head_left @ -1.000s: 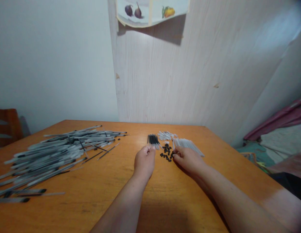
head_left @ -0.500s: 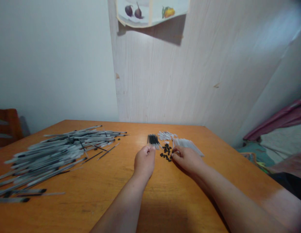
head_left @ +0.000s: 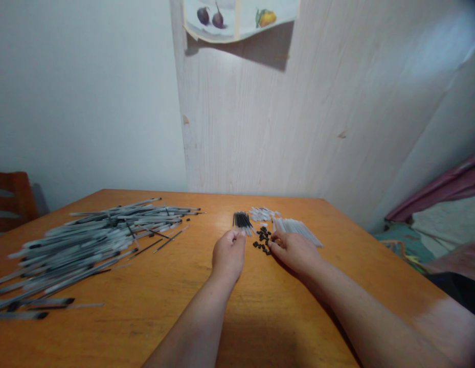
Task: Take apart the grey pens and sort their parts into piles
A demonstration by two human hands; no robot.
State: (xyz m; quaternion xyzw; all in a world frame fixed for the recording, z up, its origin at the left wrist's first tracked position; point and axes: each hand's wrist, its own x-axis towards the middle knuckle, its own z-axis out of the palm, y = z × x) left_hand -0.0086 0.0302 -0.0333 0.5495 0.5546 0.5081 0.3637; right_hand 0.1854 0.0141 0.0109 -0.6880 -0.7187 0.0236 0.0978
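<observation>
My left hand (head_left: 228, 251) is closed, thumb against the curled forefinger, at the near ends of a row of thin dark pen refills (head_left: 242, 221). What its fingers pinch, if anything, is hidden. To the right, my right hand (head_left: 296, 250) rests low over the table, its thumb and forefinger bent together at the edge of a scatter of small black plugs (head_left: 263, 234). I cannot make out whether one is between the fingertips. Beyond that hand lie clear pen tubes (head_left: 298, 229) side by side. Small whitish pieces (head_left: 262, 213) are heaped behind the plugs.
A large pile of pens or tubes with dark ends (head_left: 95, 235) covers the table's left side, with a few loose dark refills (head_left: 149, 245) beside it. The wooden table (head_left: 183, 306) meets a wall at the back. A chair (head_left: 15, 199) stands at far left.
My right hand has shifted slightly left, its fingertips closer in among the black plugs. The left hand has stayed almost where it was.
</observation>
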